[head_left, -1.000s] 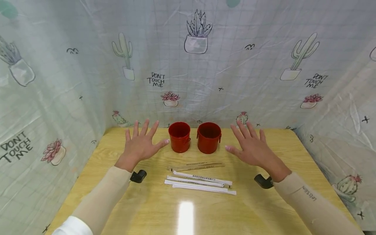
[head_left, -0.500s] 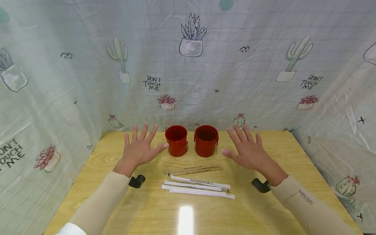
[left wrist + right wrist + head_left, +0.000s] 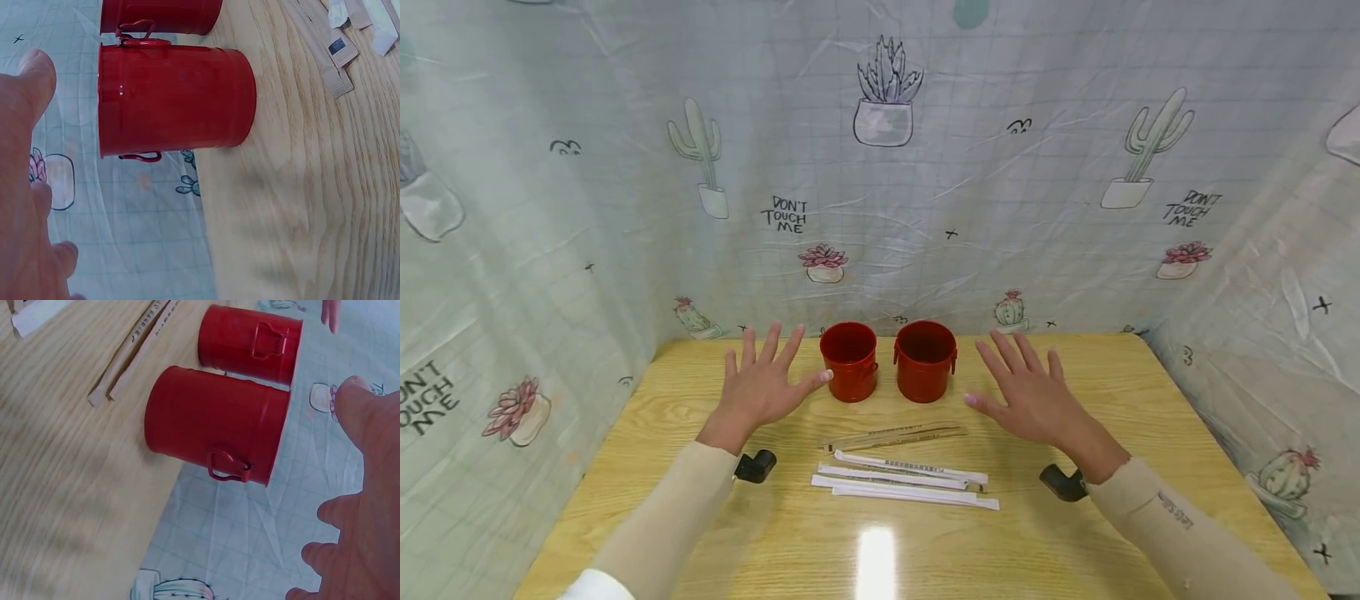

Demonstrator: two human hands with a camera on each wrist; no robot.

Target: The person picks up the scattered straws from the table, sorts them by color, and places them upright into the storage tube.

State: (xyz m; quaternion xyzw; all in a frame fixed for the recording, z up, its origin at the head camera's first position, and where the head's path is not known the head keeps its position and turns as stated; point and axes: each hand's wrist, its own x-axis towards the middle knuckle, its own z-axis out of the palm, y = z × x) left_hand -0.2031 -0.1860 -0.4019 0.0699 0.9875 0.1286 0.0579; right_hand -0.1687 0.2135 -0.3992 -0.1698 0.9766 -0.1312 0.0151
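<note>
Two small red metal buckets stand upright side by side near the table's back edge, a left bucket (image 3: 852, 379) and a right bucket (image 3: 923, 375), each with small side handles. My left hand (image 3: 758, 390) hovers with fingers spread beside the left bucket, its thumb tip right at that bucket's side in the head view. To the right of the other bucket, my right hand (image 3: 1033, 396) is held out the same way, holding nothing. In front of the buckets lie brown paper-wrapped straws (image 3: 891, 437) and several white paper-wrapped straws (image 3: 902, 483), roughly parallel.
The light wooden table (image 3: 820, 558) carries everything. A hanging cloth (image 3: 940, 183) printed with cacti encloses its back and both sides. A black angular piece shows at each wrist, a left one (image 3: 756, 467) and a right one (image 3: 1063, 483).
The head view has tilted and shifted slightly, so the buckets and straws sit a little lower and further left. Both hands stay spread, with hardly any movement; buckets and straws stay put.
</note>
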